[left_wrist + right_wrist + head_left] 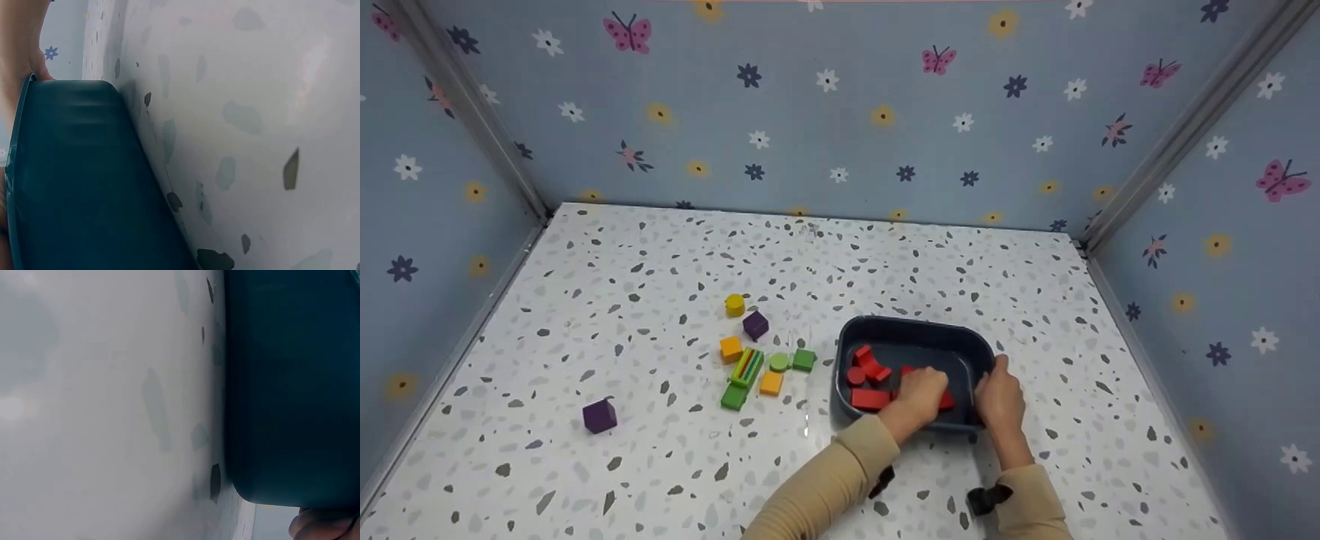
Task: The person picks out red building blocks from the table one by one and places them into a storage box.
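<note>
A dark blue tub [911,324] stands on the speckled table, with several red blocks [870,399] inside it along the left and near side. My left hand [919,394] reaches over the near rim into the tub, its knuckles up and bent fingers low among the red blocks. The fingertips are hidden, so I cannot tell whether they hold a block. At the tub's right side, my right hand [1001,397] grips the rim. Both wrist views are filled largely by the outer wall of the tub [95,169], and fingers [320,526] show by its corner in the right one.
Left of the tub lies a loose cluster: a yellow cylinder [735,305], a purple cube [756,325], orange blocks [771,383], green blocks [803,360] and a striped block [747,367]. Another purple cube [600,416] sits farther left. Patterned walls [825,112] enclose the table.
</note>
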Available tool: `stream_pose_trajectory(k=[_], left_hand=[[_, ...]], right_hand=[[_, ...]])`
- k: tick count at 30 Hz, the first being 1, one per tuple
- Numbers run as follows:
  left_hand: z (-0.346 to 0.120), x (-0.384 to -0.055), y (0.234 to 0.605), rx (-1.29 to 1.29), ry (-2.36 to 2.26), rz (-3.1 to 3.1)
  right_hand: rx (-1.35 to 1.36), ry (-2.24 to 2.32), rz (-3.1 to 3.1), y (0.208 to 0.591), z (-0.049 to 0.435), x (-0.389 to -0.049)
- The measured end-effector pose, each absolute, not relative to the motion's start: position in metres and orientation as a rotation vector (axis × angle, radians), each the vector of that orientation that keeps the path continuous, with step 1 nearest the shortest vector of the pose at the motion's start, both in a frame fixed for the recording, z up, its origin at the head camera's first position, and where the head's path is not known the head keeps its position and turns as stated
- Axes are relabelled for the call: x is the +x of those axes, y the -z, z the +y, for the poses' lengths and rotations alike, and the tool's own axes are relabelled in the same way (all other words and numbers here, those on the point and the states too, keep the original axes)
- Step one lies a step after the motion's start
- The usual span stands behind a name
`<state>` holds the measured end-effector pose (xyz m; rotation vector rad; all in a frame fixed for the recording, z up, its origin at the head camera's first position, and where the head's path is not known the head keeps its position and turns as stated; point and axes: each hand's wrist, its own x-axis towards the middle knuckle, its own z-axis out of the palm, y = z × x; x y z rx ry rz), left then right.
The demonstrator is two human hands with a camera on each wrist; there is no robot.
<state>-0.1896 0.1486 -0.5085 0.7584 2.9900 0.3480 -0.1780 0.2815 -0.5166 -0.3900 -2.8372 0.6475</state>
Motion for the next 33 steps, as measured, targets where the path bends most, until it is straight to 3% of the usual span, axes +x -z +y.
stream_pose_trajectory(k=[20, 33], left_hand=[[0.122, -0.184, 0.494, 0.765, -0.637, 3.120], [0.060, -0.170, 0.476, 0.675, -0.828, 3.136]], right_hand=[[-0.384, -0.646, -2.847, 0.518, 0.280, -0.180], [-0.399, -0.629, -2.868, 0.519, 0.281, -0.178]])
